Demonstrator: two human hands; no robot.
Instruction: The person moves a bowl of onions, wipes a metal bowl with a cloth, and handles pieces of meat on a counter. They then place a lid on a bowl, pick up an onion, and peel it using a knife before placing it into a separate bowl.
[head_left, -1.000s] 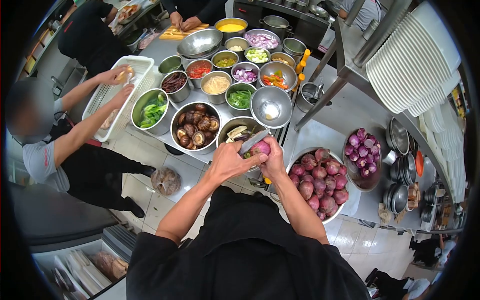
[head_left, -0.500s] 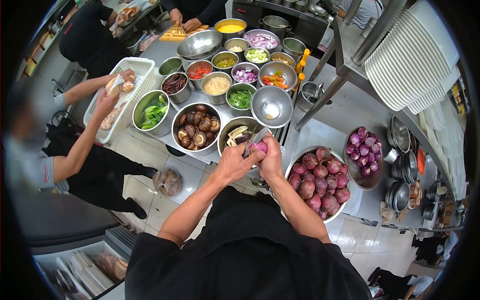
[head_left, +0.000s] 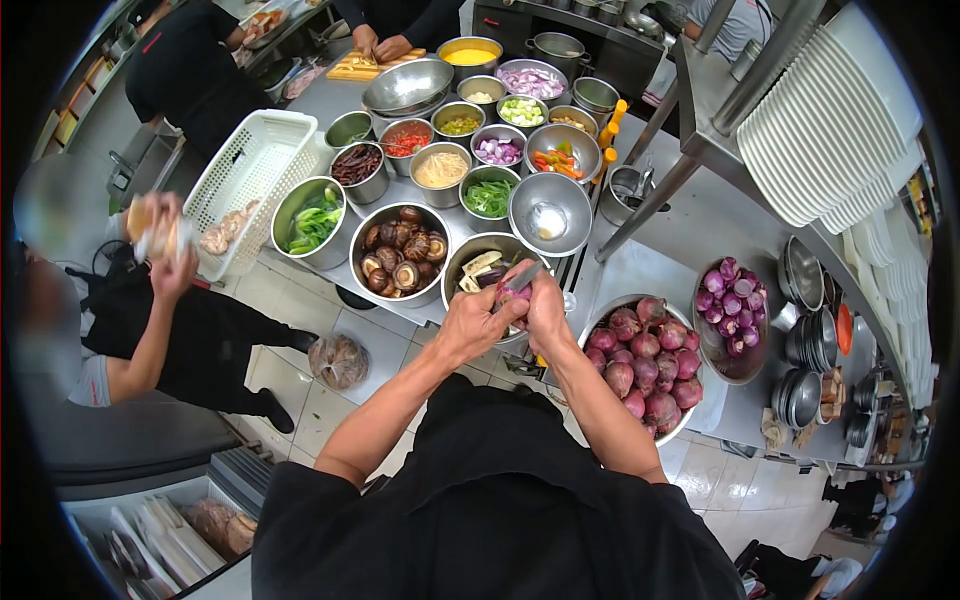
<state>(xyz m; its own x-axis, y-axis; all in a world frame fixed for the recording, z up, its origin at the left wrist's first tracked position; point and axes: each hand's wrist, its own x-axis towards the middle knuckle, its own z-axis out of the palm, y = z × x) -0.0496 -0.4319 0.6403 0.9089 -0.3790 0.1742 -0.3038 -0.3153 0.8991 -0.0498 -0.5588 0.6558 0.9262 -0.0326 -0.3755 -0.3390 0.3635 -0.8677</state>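
Onion (head_left: 511, 294) within right grip (head_left: 545, 313)

Metal counter (head_left: 322, 104), greens pot (head_left: 332, 252), mushroom pot (head_left: 437, 219)

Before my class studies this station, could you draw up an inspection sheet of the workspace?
Surface: grey table, crowded with metal containers.
Job's things: knife against a partly hidden onion; red onions heaped nearby, smaller purple onions beyond.
Clutter: stacked bowls at the far right; a brown bundle at floor level, contents unclear.
Grippers: left hand closed on the knife, its handle hidden; right hand closed around the onion.
Cables: nothing seen clearly.
Surroundings: a co-worker by a white basket, holding something blurred; piled white plates at upper right.
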